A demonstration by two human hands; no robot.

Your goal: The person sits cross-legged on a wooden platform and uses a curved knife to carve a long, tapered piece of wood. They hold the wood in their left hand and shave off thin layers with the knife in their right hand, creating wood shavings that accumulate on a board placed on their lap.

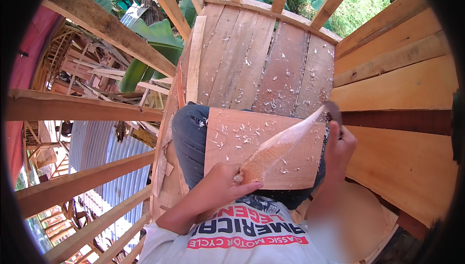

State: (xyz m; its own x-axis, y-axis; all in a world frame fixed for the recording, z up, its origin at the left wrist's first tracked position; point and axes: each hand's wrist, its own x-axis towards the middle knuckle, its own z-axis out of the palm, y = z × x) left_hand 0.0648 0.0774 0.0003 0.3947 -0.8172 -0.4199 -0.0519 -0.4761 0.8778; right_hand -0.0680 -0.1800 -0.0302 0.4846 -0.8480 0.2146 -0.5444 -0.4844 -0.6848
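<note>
A long, pale piece of carved wood (286, 143) slants across my lap, tapering to a narrow end at the upper right. Its thick, rough end is in the grip of my left hand (230, 181), whose thumb lies along the lower side. My right hand (340, 145) is closed around a dark carving tool (333, 111), and the tool's rounded end is at the narrow tip of the wood. Most of the tool's handle is hidden by my fingers. Under the wood, a flat wooden board (223, 143) rests on my thighs, with curled shavings scattered over it.
Plank flooring (247, 55) sprinkled with shavings stretches ahead of me. A plank wall (397, 157) stands close on my right. Open wooden rails (87, 108) run along the left, beyond which lie corrugated metal sheets (106, 162) and scrap timber. Banana leaves (155, 41) show outside.
</note>
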